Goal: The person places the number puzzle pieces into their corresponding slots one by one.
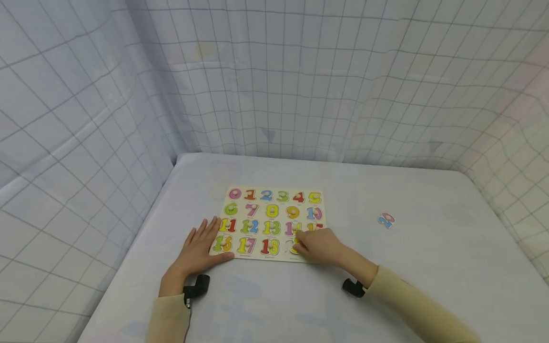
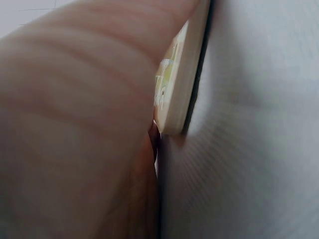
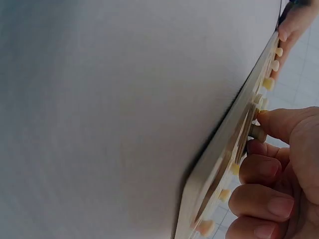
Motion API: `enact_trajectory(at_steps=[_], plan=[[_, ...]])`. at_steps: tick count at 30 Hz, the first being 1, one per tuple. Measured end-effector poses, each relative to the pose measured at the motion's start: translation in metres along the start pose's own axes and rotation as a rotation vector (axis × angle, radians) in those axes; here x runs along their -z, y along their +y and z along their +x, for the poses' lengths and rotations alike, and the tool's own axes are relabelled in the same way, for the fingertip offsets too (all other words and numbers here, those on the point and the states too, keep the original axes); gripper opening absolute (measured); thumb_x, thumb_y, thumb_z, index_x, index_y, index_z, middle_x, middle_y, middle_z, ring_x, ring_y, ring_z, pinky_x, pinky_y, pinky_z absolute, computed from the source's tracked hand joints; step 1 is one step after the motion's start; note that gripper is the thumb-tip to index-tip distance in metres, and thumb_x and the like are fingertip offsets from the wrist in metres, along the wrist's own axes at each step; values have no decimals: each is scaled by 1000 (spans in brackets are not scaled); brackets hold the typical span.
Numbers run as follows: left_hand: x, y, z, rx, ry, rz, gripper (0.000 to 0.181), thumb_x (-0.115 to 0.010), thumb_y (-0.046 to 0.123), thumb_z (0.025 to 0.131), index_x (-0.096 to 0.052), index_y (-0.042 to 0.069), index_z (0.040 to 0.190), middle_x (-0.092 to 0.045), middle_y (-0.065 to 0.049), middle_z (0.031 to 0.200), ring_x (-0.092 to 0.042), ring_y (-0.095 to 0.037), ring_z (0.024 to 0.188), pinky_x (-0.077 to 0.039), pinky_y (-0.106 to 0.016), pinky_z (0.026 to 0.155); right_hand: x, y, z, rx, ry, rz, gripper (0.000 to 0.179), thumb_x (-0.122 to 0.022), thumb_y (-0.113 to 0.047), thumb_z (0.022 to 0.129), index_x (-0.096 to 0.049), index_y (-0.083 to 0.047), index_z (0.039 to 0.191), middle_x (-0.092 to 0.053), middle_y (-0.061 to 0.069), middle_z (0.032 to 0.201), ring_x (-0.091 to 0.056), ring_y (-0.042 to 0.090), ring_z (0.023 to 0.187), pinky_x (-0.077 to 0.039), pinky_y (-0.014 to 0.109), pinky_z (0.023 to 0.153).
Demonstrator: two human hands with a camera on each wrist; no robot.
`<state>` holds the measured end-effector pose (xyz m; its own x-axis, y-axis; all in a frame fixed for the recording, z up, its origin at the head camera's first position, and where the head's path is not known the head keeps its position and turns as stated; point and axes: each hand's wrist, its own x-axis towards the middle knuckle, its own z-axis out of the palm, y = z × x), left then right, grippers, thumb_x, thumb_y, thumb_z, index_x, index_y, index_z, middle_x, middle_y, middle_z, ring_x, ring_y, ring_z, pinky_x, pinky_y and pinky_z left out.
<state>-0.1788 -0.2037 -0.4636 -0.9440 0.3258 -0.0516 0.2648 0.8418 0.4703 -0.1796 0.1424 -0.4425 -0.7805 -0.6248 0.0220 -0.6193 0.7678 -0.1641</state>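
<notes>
A wooden number puzzle board (image 1: 283,256) lies on the table, its colourful number pieces each topped with a small knob. My left hand (image 1: 198,247) rests at its lower left corner, fingers spread along the left edge and thumb by the front edge. With my right hand (image 1: 320,245) I pinch the knob (image 3: 257,132) of a yellow number piece (image 1: 295,247) in the bottom row, right of the 18 piece (image 1: 269,247). In the right wrist view, that piece sits close over the board, and the other fingers curl in. My hand partly hides it and the board's lower right corner.
A loose 20 piece (image 1: 387,220), blue and pink, lies on the white-covered table (image 1: 360,190) right of the board. Grid-patterned curtains (image 1: 274,85) hang behind and on both sides. Black wrist cameras (image 1: 198,287) sit on both wrists.
</notes>
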Motion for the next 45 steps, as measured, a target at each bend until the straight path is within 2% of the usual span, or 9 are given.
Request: enact_trajectory(at_steps=[7, 18, 27, 30, 36, 40, 43, 45], plan=[[-2, 0, 0, -4, 1, -1, 106, -63, 64, 77, -16, 5, 152, -13, -13, 157, 0, -33, 143, 5, -51, 110, -4, -9, 7, 4, -16, 17, 29, -59, -36, 94, -47, -17, 75, -32, -8, 54, -30, 6, 46, -21, 22, 46], [-4, -3, 3, -4, -5, 6, 107, -63, 65, 77, -15, 7, 152, -12, -12, 157, 1, -31, 143, 6, -50, 111, -2, -9, 8, 17, -75, -1, 28, -57, -37, 95, -46, -17, 77, -32, -7, 54, -30, 7, 46, -21, 23, 46], [-4, -4, 3, -2, -7, 12, 107, -63, 66, 77, -14, 7, 152, -11, -11, 157, 2, -30, 143, 6, -49, 111, -2, -10, 8, 8, -68, -2, 29, -57, -37, 94, -46, -17, 77, -31, -7, 54, -30, 8, 45, -20, 23, 45], [-4, -3, 2, -7, -3, 7, 107, -63, 65, 77, -15, 6, 152, -12, -12, 157, 1, -31, 143, 6, -50, 111, -3, -6, 6, -16, -75, 33, 29, -57, -39, 94, -46, -18, 78, -33, -8, 54, -32, 7, 46, -22, 23, 46], [-3, -2, 2, -16, -1, 1, 106, -62, 66, 77, -15, 6, 152, -13, -13, 157, 0, -32, 143, 5, -51, 111, 10, 17, -6, -186, -60, 150, 26, -56, -41, 94, -48, -21, 80, -40, -8, 53, -38, 8, 47, -26, 25, 47], [-3, -2, 2, -6, -1, 12, 106, -62, 66, 78, -15, 7, 152, -12, -12, 157, 1, -32, 143, 5, -50, 111, 22, 50, -18, -356, -17, 181, 25, -59, -39, 93, -52, -15, 88, -42, -4, 54, -40, 12, 48, -28, 26, 46], [-2, -2, 1, -13, 8, 4, 106, -63, 65, 78, -16, 5, 152, -13, -13, 157, 0, -33, 143, 5, -51, 110, 30, 78, -32, -504, -20, 182, 32, -56, -41, 95, -52, -10, 100, -45, 0, 58, -43, 15, 51, -32, 27, 47], [-2, -2, 0, -10, 7, 5, 106, -63, 65, 77, -16, 5, 152, -13, -13, 157, 0, -33, 143, 5, -51, 110, 36, 96, -44, -572, -24, 172, 37, -52, -42, 96, -50, -7, 106, -48, 2, 59, -45, 18, 52, -35, 30, 47]])
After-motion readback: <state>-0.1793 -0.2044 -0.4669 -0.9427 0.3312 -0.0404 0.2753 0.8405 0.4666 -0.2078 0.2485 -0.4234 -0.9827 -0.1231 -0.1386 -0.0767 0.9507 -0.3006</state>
